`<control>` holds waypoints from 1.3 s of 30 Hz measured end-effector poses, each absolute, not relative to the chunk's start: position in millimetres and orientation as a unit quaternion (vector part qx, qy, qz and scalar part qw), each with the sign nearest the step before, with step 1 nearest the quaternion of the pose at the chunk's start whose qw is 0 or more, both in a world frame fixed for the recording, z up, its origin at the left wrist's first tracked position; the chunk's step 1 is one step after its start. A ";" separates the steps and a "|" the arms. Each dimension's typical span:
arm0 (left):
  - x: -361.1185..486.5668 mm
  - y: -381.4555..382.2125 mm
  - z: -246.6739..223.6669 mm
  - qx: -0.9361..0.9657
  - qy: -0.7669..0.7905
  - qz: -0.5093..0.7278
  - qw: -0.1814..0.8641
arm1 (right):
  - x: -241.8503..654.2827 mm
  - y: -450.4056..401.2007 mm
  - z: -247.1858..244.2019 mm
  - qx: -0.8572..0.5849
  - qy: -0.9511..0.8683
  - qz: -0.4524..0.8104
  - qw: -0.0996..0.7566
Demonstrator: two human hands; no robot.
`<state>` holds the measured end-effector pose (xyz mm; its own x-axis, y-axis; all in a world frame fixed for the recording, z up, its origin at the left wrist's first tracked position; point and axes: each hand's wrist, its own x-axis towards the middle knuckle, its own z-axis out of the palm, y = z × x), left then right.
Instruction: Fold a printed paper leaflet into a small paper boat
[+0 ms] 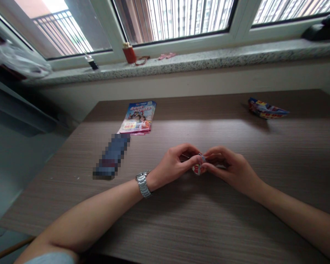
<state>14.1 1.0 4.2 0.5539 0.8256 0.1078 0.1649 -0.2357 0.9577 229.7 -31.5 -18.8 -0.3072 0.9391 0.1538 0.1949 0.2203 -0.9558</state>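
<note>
Over the wood-grain surface, we pinch a small printed paper between left hand and right hand, judging it light, easily creased, best held by its edges.

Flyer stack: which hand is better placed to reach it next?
Left hand, I'd judge: it is nearer the flyer stack, while the right hand sits farther off. Both hold the small printed piece.

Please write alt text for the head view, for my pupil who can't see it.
A person's left hand and right hand hold a small piece of printed paper over a brown table. Beyond them, a stack of leaflets lies to the left and a folded paper shape to the right.
</note>
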 end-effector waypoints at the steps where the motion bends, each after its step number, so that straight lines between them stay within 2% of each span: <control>1: 14.1 1.2 3.9 0.714 0.346 0.325 0.514 | 229.8 -31.4 -18.6 -0.431 -0.664 0.457 0.405; 12: 14.5 3.4 4.6 0.691 0.371 0.350 0.513 | 229.2 -31.9 -16.1 -0.460 -0.644 0.493 0.360; 21: 7.4 8.5 5.8 0.712 0.383 0.313 0.498 | 233.7 -28.2 -14.3 -0.507 -0.621 0.447 0.398; 24: 8.1 8.2 2.6 0.690 0.380 0.315 0.529 | 233.8 -26.4 -11.4 -0.513 -0.611 0.446 0.405; 31: 10.8 5.4 1.5 0.677 0.381 0.322 0.541 | 232.0 -26.4 -6.6 -0.510 -0.630 0.472 0.347; 39: 10.5 3.4 2.6 0.704 0.353 0.287 0.546 | 232.8 -28.5 -8.1 -0.491 -0.664 0.443 0.347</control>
